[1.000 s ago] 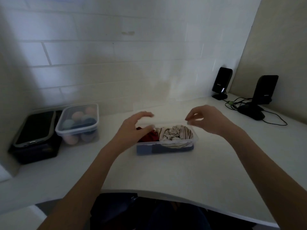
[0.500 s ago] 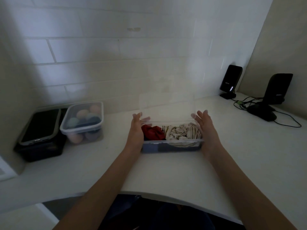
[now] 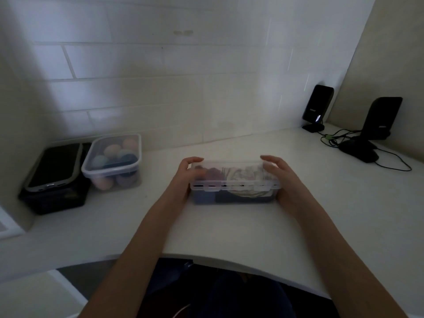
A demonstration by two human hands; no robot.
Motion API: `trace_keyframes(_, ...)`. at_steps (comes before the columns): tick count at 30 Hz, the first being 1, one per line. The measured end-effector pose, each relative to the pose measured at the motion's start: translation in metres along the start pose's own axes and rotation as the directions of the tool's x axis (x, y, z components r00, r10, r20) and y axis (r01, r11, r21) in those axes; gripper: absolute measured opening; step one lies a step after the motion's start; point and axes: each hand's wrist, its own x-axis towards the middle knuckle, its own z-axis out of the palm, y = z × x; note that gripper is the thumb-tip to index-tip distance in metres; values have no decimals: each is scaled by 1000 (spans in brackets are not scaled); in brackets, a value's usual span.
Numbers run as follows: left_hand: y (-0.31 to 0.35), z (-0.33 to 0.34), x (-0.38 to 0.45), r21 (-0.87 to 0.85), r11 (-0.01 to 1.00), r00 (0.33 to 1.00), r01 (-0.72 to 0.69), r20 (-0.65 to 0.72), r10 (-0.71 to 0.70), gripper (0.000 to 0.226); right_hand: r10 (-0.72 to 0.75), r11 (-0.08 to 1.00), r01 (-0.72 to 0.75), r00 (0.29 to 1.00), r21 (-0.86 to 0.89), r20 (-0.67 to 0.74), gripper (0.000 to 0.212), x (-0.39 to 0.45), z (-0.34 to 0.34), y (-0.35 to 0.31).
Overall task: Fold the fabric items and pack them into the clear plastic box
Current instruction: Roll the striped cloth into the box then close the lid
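- The clear plastic box point(image 3: 234, 195) sits on the table point(image 3: 229, 230), long axis left to right, lid point(image 3: 229, 171) down over the fabric items point(image 3: 243, 177).
- Left hand point(image 3: 183, 180) and right hand point(image 3: 281, 180) flank its short ends, equally near.
- Both sets of fingers curl over the lid's corners, apparently pressing it shut; front latches look unfastened.

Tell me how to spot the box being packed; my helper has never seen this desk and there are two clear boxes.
On the white desk, look at the middle, near the front edge. The clear box sits there between the left hand and right hand, lid down. Unlike the other box by the wall, which holds coloured balls, it holds cloth.
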Motion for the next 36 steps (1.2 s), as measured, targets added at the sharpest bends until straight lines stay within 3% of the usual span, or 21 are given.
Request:
trace_keyframes(2,-1,-4,-3,-1,1000,998,10,60,-10,40,-10,1000,11,997,-5,78,40,-5,-4,1)
trace_keyframes(5,1,-5,-9,15,1000,998,6,57,-7,43,-14,1000,13,996,5,84,54,-9,-6,0)
trace_keyframes(9,3,-4,-13,149,987,992,-65,116,48,36,-47,996,51,998,-73,52,46,-13,-5,2)
trace_keyframes(11,2,2,-16,327,929,985,-173,73,157,22,-182,957,160,981,-242,-71,27,-16,1,5)
trace_keyframes(13,-3,6,-18,639,718,933,-275,-5,361,21,-444,770,246,868,-588,-220,16,-16,4,9)
trace_keyframes(15,-7,7,-23,805,483,855,-345,57,515,33,-613,413,302,790,-860,-17,27,-18,8,13)
trace_keyframes(17,-6,5,-27,825,355,830,-441,224,510,42,-525,201,350,827,-915,201,43,-22,9,17)
trace_keyframes(21,-5,-4,-31,860,90,796,-503,419,437,49,-483,33,378,816,-925,316,50,-28,5,14)
trace_keyframes(24,-7,-8,-30,872,56,811,-486,426,402,49,-543,-185,356,740,-916,397,43,-24,6,18)
trace_keyframes(26,-8,-8,-28,876,15,794,-481,429,431,45,-582,-187,360,709,-914,398,40,-15,14,26)
trace_keyframes(28,-8,-7,-26,884,-105,754,-456,447,481,41,-598,-149,398,693,-905,403,37,-6,21,33)
trace_keyframes(30,-7,-7,-24,883,-239,733,-405,469,493,37,-607,-177,407,672,-896,425,37,1,27,38)
trace_keyframes(34,-3,4,-20,899,-334,820,-284,408,402,44,-583,-195,407,684,-892,439,46,11,45,39)
trace_keyframes(36,6,16,-18,926,-323,888,-198,308,340,50,-567,-164,421,700,-892,435,46,19,58,38)
